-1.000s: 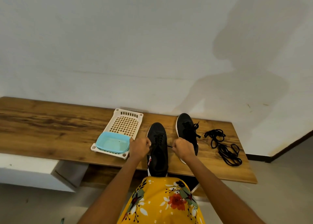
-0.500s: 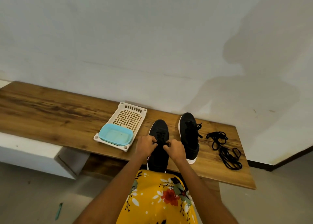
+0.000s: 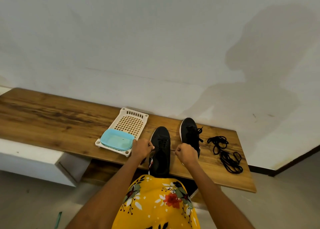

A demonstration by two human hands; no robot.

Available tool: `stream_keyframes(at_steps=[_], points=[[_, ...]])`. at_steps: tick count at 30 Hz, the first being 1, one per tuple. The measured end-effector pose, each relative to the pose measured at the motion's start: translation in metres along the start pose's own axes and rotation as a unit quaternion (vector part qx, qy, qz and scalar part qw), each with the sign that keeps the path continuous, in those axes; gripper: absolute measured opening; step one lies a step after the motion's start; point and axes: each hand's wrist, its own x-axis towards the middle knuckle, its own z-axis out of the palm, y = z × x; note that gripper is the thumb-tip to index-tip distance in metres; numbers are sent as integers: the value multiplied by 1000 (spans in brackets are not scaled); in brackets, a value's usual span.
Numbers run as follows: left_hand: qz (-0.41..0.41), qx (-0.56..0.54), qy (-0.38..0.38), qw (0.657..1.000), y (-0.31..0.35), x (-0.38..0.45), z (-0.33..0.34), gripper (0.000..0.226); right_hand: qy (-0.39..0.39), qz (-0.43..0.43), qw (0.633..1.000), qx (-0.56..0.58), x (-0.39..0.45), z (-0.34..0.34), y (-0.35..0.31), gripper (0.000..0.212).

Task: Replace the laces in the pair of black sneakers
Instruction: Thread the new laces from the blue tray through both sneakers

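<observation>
**Both fists on the lace ends of the near sneaker**

No brand, label or writing is readable on anything here.

At the left of the frame the wooden bench (image 3: 52, 121) runs bare from its left end to the white slotted tray (image 3: 129, 123) at centre. A light blue tub (image 3: 116, 141) sits in the tray's near end, close to the bench's front edge.

My left hand (image 3: 141, 148) is curled tight, just right of the tub, gripping a lace end beside the near sneaker (image 3: 161, 151). That shoe lies at centre frame, heel hanging over the front edge above my yellow floral dress (image 3: 155, 202).

My right hand (image 3: 187, 153) is fisted on the other lace end, in front of the far sneaker (image 3: 189, 133).

Further right, the loose black laces (image 3: 225, 154) lie tangled, near the bench's right end.
</observation>
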Motion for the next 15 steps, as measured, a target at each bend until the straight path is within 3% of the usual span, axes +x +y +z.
stream_keyframes(at_steps=[3,6,9,11,13,15], points=[[20,11,5,1000,8,0,-8,18,59,21,998,6,3,-16,-3,18],[58,-114,-32,991,29,1,-26,11,134,36,978,155,12,-47,-13,14],[103,-206,-72,970,61,3,-53,12,135,-43,942,306,18,-79,-41,4],[123,-232,-98,960,81,4,-68,11,119,-93,925,349,21,-97,-61,8],[121,-244,-81,959,92,10,-77,31,118,-108,921,356,27,-111,-75,13],[113,-262,-52,957,95,10,-85,30,117,-77,914,381,35,-120,-79,24]])
